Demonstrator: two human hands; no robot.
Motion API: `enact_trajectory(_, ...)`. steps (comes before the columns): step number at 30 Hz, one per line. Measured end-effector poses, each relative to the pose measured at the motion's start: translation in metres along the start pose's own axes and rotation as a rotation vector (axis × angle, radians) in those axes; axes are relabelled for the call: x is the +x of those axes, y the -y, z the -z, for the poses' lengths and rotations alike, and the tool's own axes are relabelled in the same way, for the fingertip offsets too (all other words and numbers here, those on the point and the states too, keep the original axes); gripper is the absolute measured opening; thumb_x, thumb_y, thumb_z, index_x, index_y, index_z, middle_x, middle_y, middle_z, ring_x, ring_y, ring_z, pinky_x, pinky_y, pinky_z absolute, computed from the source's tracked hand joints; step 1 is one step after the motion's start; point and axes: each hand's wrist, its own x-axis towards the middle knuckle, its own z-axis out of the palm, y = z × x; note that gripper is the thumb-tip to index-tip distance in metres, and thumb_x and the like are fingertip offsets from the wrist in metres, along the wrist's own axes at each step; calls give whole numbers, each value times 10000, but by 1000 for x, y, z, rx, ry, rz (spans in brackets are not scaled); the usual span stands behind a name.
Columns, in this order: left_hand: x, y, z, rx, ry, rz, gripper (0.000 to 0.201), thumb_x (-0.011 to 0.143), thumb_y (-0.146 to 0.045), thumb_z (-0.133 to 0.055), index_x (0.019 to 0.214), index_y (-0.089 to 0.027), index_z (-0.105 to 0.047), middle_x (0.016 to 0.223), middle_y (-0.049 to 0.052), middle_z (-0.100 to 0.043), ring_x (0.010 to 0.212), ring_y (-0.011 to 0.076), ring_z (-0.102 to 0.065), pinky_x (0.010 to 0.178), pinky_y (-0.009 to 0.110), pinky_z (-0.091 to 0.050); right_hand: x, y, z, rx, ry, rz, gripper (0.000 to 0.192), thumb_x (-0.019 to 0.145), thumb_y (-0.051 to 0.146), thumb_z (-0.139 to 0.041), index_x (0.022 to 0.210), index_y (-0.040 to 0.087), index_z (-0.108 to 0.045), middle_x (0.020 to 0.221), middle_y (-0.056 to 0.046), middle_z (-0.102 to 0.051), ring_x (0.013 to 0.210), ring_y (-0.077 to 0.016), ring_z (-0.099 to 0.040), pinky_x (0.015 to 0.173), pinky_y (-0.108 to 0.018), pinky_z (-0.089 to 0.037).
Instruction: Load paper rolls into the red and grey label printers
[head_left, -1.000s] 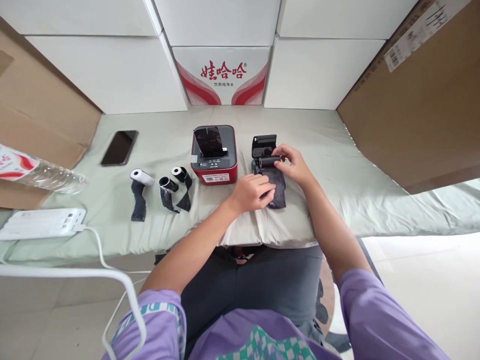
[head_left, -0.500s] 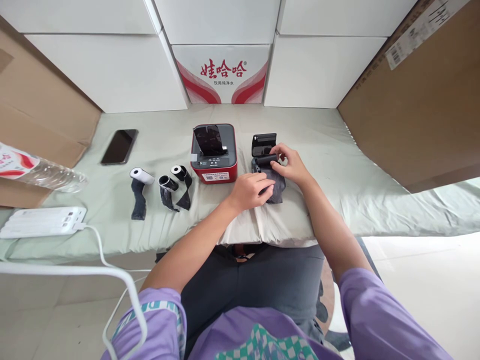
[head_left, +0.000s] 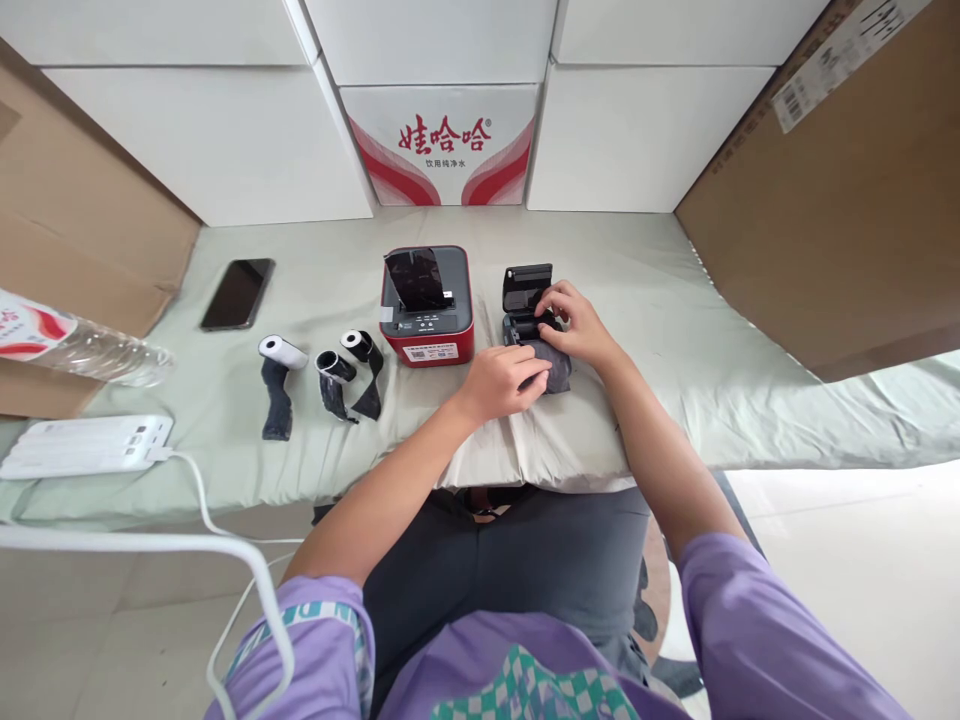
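Note:
A small black printer (head_left: 525, 298) lies open on the pale green cloth (head_left: 675, 300), lid up. My right hand (head_left: 574, 322) covers a dark paper roll sitting in its bay, fingers curled over the roll. A strip of dark paper (head_left: 556, 372) trails from the roll toward me, and my left hand (head_left: 504, 382) pinches its near end flat on the cloth. To the left stands a red and grey printer (head_left: 427, 308) with a dark sheet sticking up from it.
Three small rolls with dark tails (head_left: 279, 372) (head_left: 334, 378) (head_left: 364, 362) lie left of the red printer. Farther left are a black phone (head_left: 238, 293), a plastic bottle (head_left: 75, 342) and a white power strip (head_left: 82, 445) with cable. White cartons (head_left: 442, 140) and brown cardboard (head_left: 840, 200) wall the back and sides.
My right hand has pushed the dark roll down into the black printer's bay and now hides it. The loose strip looks shorter. My left hand has stayed on the strip's end.

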Motion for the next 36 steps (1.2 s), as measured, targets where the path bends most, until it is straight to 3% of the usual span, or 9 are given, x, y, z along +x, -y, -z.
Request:
enact_trajectory(5,1,-1,1,-8,-37,-23,284,1027,-247,-544,990,-184,-819,781,31,-721,699,162,-681,628,319,-472,1,2,2,-4,-169,-134,163,768,244,-644,930,249,-656,1005,-58,-614,863,-227,-552,792,-394,-511)
enact_trajectory(8,1,-1,1,-8,-18,-15,293,1028,-254,-533,979,-194,-815,770,34,-715,697,163,-677,629,319,-471,1,1,1,90,-219,-247,383,788,304,-661,1170,281,-647,1266,-74,-674,1074,-266,-604,901,-414,-549)
enact_trajectory(11,0,-1,1,-17,13,-45,306,1022,-257,-518,929,-209,-806,728,30,-689,664,159,-653,619,314,-463,2,-4,-2,240,-170,-318,616,795,404,-683,1393,326,-559,1470,-56,-641,1267,-293,-582,1016,-447,-548)
enact_trajectory(15,-1,-4,6,-63,-31,-52,305,1027,-262,-509,944,-210,-798,727,29,-664,651,152,-627,619,296,-463,5,-10,-5,400,-175,-374,623,805,517,-654,1391,327,-563,1412,-57,-670,1295,-296,-598,1021,-446,-551)
enact_trajectory(19,1,-4,7,-126,-155,181,355,1087,-311,-455,1300,-195,-714,990,85,-695,849,176,-671,743,287,-530,6,-10,1,497,-202,-397,470,804,491,-639,1225,283,-641,1216,-71,-739,1181,-283,-660,999,-436,-549)
enact_trajectory(23,-1,7,-11,-266,-267,489,410,1101,-430,-520,1439,-197,-538,995,59,-620,802,159,-621,727,284,-533,5,-2,12,463,-1,-499,466,731,372,-710,1183,261,-691,1210,-62,-762,1170,-282,-672,1067,-467,-519)
enact_trajectory(27,-5,21,-31,-390,-233,685,360,1058,-412,-642,1348,-220,-547,843,-18,-547,667,125,-559,652,263,-493,2,6,26,425,236,-550,520,728,329,-742,1240,248,-715,1260,-65,-764,1190,-298,-669,1152,-536,-473)
enact_trajectory(31,-5,28,-39,-461,-224,762,345,1008,-269,-706,1316,-227,-557,816,-40,-517,695,124,-571,678,258,-498,0,7,31,451,299,-535,552,742,317,-784,1286,259,-706,1327,-69,-741,1243,-308,-660,1171,-555,-473)
enact_trajectory(36,-4,32,-44,-515,-250,778,324,988,-178,-685,1274,-244,-547,813,-50,-483,697,116,-555,677,249,-490,-1,3,31,458,335,-493,626,745,321,-813,1353,267,-677,1286,-66,-730,1178,-292,-668,1073,-506,-555)
